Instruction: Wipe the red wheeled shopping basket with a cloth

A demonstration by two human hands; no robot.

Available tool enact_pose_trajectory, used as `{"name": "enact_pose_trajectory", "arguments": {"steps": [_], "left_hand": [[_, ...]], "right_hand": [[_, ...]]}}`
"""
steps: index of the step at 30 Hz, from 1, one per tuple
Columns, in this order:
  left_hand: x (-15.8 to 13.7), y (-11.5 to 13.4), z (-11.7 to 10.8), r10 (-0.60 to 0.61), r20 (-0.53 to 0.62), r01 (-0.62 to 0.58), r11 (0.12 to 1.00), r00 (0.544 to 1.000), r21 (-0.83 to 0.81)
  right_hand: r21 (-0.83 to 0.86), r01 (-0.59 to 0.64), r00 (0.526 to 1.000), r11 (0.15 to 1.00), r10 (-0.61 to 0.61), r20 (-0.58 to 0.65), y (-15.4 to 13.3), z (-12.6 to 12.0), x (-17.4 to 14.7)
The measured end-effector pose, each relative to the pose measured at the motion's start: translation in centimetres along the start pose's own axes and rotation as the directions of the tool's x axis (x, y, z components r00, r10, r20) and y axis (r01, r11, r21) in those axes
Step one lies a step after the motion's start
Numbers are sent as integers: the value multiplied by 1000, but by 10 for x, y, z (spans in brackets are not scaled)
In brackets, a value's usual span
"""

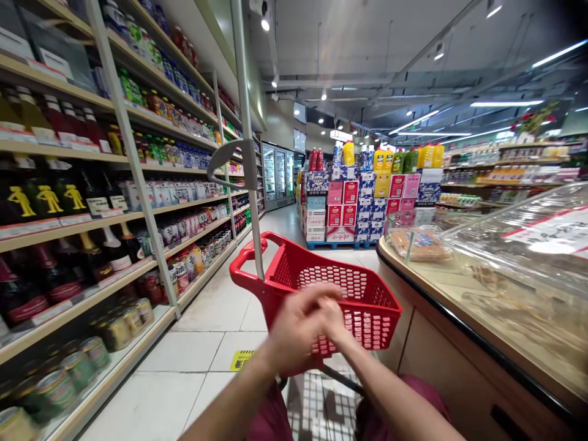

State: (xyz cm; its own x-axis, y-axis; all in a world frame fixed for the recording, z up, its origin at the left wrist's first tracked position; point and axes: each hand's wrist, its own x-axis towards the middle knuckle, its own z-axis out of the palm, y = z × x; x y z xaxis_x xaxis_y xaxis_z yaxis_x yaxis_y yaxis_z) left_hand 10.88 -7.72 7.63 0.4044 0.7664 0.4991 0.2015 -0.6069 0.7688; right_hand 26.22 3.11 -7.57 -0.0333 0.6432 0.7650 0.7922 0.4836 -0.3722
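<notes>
In front of my body, my left hand [294,324] and my right hand [333,318] are clasped together, both somewhat blurred. The left fingers fold over the right hand. My right fingers are mostly hidden beneath them, so I cannot tell their shape. Directly behind the hands stands a red plastic shopping cart [376,318] with a perforated basket. Whether my hands touch it, I cannot tell. A long metal pole [245,92] with a grey loop handle [250,162] rises from its left end.
Tall drink shelves [151,211] line the left side. At right, a curved display counter [436,288] holds packaged food [420,244] and clear covers. Farther ahead, boxed drinks [342,202] are stacked on a blue pallet [331,245]. Glass-door fridges [278,171] stand at the back.
</notes>
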Motion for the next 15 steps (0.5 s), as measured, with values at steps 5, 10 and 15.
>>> {"name": "enact_pose_trajectory", "arguments": {"steps": [5, 10, 15], "left_hand": [[29, -77, -68, 7, -577, 413, 691, 817, 593], [14, -137, -87, -68, -276, 283, 322, 959, 903], [1, -145, -90, -19, -205, 201, 305, 979, 931]], "right_hand": [[142, 145, 989, 979, -142, -29, -105, 54, 50], [54, 259, 965, 964, -260, 14, -78, 35, 26], [-9, 339, 941, 941, -339, 8, -65, 23, 21]]}}
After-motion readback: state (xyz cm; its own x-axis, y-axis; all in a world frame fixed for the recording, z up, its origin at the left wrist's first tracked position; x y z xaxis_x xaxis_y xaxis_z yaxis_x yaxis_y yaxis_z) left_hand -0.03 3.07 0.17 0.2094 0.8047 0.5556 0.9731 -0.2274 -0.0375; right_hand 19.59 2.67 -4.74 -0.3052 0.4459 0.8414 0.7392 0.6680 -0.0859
